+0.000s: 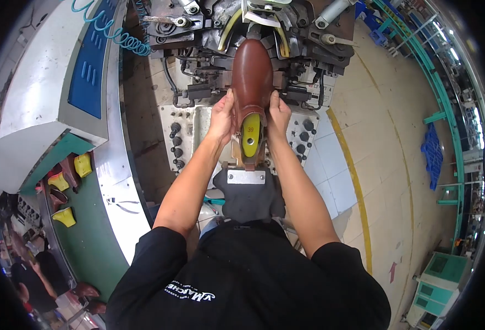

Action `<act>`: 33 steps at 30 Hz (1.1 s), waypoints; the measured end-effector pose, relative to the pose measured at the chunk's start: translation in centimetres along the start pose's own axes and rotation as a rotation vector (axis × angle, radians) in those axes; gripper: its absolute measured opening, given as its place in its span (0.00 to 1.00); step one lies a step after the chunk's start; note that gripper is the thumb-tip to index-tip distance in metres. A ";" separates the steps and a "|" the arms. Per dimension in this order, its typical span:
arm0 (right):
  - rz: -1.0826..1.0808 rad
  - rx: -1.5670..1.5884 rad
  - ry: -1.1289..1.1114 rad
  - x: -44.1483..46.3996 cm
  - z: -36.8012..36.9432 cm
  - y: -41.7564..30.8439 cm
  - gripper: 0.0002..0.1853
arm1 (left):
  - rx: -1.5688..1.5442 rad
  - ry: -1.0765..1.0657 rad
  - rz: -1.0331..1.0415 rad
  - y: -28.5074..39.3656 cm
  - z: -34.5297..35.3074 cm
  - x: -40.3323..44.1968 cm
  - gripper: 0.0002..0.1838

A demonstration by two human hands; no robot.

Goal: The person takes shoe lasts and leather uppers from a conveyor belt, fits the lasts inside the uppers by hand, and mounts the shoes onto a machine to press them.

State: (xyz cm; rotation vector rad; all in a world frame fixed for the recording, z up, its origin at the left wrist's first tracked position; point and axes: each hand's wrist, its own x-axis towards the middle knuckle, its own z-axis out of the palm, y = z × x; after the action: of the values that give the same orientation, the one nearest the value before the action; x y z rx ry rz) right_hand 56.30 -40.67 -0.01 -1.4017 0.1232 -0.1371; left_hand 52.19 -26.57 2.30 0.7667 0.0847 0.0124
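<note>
A brown leather shoe upper [252, 69] lies toe-forward at the front of a machine [198, 74]. Inside its opening sits a yellow-green last [251, 132] marked 39, with a round hole. My left hand [222, 116] grips the shoe's left side, thumb up along the leather. On the right side my right hand [279, 114] holds it the same way, fingers partly hidden beneath. The toe points at the machine's curved yellow-edged pads [282, 41]. Below the heel is a metal plate [246, 176] on a dark padded part.
Black knobs [175, 137] line the machine's panel on both sides. To the left, a green conveyor [91, 220] carries yellow lasts and brown uppers beside a grey and blue cabinet [50, 71]. Pliers [123, 205] lie on its metal edge. A co-worker's arm shows at far lower left.
</note>
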 end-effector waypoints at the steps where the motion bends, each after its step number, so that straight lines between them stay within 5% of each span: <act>1: -0.004 0.000 0.013 0.0 0.0 0.1 0.25 | 0.004 -0.005 0.002 -0.2 -0.3 0.2 0.23; 23: 0.097 0.168 -0.057 -1.5 -0.8 -0.3 0.22 | 0.089 -0.060 -0.142 -0.3 -4.4 -0.8 0.27; 26: 0.222 0.232 -0.151 -2.3 -2.3 0.8 0.28 | 0.270 0.214 -0.134 0.5 -4.9 -6.7 0.27; 30: 0.334 0.292 -0.267 -3.5 -2.2 -0.1 0.38 | 0.445 0.360 0.218 2.6 -3.4 -13.8 0.20; 33: 0.441 0.408 -0.396 -1.4 -2.6 3.3 0.38 | 0.631 0.045 0.444 9.0 5.4 -21.8 0.11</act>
State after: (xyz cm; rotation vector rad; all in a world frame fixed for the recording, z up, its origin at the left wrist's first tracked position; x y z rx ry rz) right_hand 54.59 -42.38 -3.70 -0.9447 0.0675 0.4581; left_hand 31.08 -24.73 14.02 1.4044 -0.0445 0.4420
